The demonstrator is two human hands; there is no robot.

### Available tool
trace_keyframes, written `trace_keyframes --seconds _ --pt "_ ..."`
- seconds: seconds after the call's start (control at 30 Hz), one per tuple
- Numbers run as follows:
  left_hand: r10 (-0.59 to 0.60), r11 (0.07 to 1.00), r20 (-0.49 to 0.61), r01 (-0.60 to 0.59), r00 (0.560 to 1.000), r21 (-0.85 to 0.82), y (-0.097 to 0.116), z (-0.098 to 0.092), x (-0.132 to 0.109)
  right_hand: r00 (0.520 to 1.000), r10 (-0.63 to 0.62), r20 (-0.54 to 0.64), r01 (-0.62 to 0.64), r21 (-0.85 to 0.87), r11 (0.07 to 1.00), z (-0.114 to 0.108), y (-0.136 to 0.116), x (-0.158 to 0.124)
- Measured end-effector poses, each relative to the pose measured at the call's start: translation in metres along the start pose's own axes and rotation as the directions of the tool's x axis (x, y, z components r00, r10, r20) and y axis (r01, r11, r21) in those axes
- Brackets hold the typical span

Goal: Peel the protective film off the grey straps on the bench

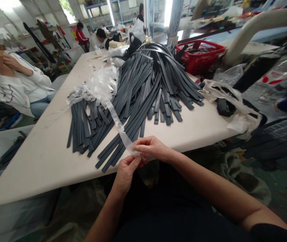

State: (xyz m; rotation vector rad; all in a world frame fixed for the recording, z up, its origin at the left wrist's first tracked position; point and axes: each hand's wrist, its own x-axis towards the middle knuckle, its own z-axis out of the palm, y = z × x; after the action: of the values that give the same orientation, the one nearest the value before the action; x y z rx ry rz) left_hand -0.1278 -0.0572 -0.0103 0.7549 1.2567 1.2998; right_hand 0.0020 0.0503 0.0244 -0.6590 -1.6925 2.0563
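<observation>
Over the table's front edge, my left hand [128, 169] and my right hand [150, 147] meet, fingers closed. Between them they pinch the near end of a translucent plastic strip [118, 121]. The strip runs back across the straps to a crumpled heap of the same clear film [100, 82]. Beneath and behind it lies a large bundle of flat dark grey straps [143, 80], fanned out toward me. Several strap ends lie just beyond my hands. My fingers partly hide the strip's end.
The pale table [45, 158] reaches far back. A red plastic basket [199, 58] stands behind the bundle at right, with a crumpled whitish bag [244, 117] at the right edge. A person in white [22, 84] sits at left; others are farther back.
</observation>
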Motion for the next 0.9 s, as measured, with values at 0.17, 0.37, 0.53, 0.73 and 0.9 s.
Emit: trace_keyframes --seconds 0.17,0.37,0.53,0.73,0.9 --pt "0.001 1.000 0.003 -0.001 1.000 -0.015 -0.002 -0.002 -0.002 1.000 0.018 0.018 -0.017 -0.066 0.998 0.003 0.001 0.008" --pt "-0.021 0.997 0.070 0.016 0.997 0.078 0.006 -0.008 -0.003 0.996 -0.089 -0.030 0.075 -0.317 0.945 -0.005 -0.005 0.008" --pt "-0.009 0.946 0.089 -0.020 0.996 0.324 0.019 -0.013 -0.004 0.979 -0.200 0.028 0.184 -0.536 0.824 -0.012 -0.019 0.009" --pt "-0.021 0.978 0.049 0.010 0.999 0.209 0.015 -0.013 -0.002 0.948 -0.278 0.156 0.303 -0.707 0.639 -0.009 -0.019 0.012" --pt "-0.005 0.997 -0.058 0.010 0.998 0.079 0.015 -0.024 -0.003 0.920 -0.355 0.166 0.313 -0.858 0.408 -0.016 -0.013 0.033"
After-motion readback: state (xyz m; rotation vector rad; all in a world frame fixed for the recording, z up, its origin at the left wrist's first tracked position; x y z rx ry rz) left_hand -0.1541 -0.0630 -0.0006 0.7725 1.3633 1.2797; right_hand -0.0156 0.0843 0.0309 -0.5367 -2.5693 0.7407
